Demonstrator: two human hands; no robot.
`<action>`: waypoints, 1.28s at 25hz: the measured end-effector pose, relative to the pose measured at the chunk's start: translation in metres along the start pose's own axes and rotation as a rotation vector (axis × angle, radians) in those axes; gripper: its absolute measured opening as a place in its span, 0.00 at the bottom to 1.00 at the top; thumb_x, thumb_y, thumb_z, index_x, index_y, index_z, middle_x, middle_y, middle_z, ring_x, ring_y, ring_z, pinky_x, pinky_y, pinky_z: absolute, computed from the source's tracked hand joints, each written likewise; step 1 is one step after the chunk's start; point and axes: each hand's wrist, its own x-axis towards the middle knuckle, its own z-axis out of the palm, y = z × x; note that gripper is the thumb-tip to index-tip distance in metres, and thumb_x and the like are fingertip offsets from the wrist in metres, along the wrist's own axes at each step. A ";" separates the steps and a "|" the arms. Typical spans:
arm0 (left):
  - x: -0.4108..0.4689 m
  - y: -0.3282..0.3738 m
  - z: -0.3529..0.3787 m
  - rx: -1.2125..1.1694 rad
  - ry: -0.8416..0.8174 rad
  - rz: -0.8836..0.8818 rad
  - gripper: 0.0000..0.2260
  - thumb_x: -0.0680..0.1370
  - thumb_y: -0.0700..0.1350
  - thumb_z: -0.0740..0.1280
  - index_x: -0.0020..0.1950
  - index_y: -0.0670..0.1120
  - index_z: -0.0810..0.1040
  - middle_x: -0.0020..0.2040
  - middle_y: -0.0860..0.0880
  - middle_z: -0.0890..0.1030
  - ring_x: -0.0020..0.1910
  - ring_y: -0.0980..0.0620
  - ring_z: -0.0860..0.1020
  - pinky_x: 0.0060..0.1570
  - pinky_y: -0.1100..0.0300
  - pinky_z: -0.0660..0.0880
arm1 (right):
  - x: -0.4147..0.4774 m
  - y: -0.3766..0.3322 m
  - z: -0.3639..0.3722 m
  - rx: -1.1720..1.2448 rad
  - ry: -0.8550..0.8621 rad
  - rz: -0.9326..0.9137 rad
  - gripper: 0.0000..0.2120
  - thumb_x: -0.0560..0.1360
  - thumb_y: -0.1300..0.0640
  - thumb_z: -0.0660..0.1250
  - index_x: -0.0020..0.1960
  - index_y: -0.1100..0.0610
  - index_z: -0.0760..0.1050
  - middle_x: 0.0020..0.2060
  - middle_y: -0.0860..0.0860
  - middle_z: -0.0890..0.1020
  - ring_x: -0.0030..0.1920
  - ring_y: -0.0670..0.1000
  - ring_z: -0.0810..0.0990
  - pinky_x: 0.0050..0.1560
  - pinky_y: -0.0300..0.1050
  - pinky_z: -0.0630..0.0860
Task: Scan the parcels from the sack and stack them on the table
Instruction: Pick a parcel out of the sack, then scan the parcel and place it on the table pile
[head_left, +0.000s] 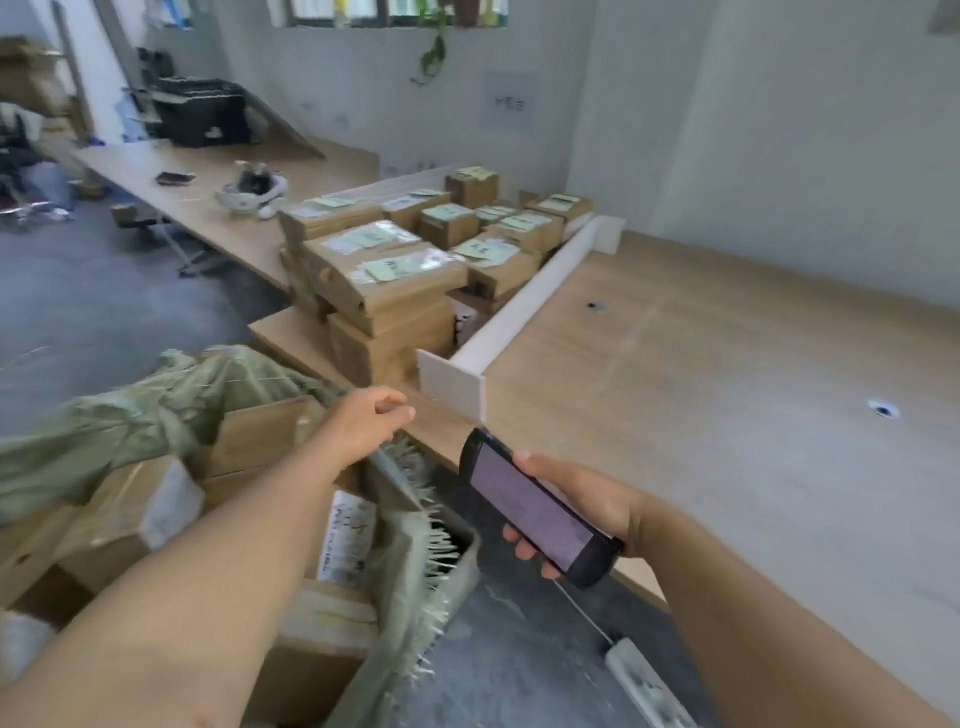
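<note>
A green woven sack (130, 415) lies open at the lower left, with several brown cardboard parcels (260, 436) inside it. My left hand (369, 415) hovers above the sack's far edge near the table corner, fingers loosely curled, holding nothing. My right hand (571, 504) grips a black handheld scanner (535, 506) with its lit screen facing up, just in front of the table edge. A stack of labelled parcels (395, 270) stands on the wooden table (701, 364) behind a low white divider (519, 306).
A white power strip (644, 680) with its cable lies on the grey floor below the scanner. A long bench at the back left holds a white headset (249, 192) and a phone. A black crate (200, 111) stands further back.
</note>
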 end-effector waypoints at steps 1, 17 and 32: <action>-0.002 0.016 0.019 0.017 -0.041 0.028 0.10 0.77 0.47 0.68 0.58 0.48 0.78 0.51 0.47 0.81 0.43 0.49 0.80 0.41 0.59 0.74 | -0.019 0.010 -0.013 0.026 0.039 -0.011 0.30 0.74 0.35 0.62 0.57 0.62 0.72 0.41 0.56 0.79 0.38 0.52 0.78 0.35 0.47 0.75; -0.135 0.250 0.345 0.168 -0.563 0.438 0.16 0.77 0.50 0.68 0.63 0.47 0.76 0.54 0.46 0.79 0.53 0.47 0.78 0.56 0.54 0.74 | -0.303 0.225 -0.168 0.295 0.524 -0.177 0.36 0.69 0.35 0.60 0.65 0.62 0.73 0.50 0.62 0.82 0.47 0.59 0.81 0.44 0.54 0.79; -0.139 0.429 0.562 0.212 -0.888 0.690 0.16 0.76 0.52 0.68 0.62 0.52 0.75 0.47 0.51 0.78 0.50 0.51 0.78 0.54 0.53 0.76 | -0.407 0.301 -0.303 0.533 0.872 -0.215 0.33 0.70 0.34 0.62 0.62 0.58 0.75 0.49 0.61 0.84 0.48 0.59 0.83 0.54 0.63 0.78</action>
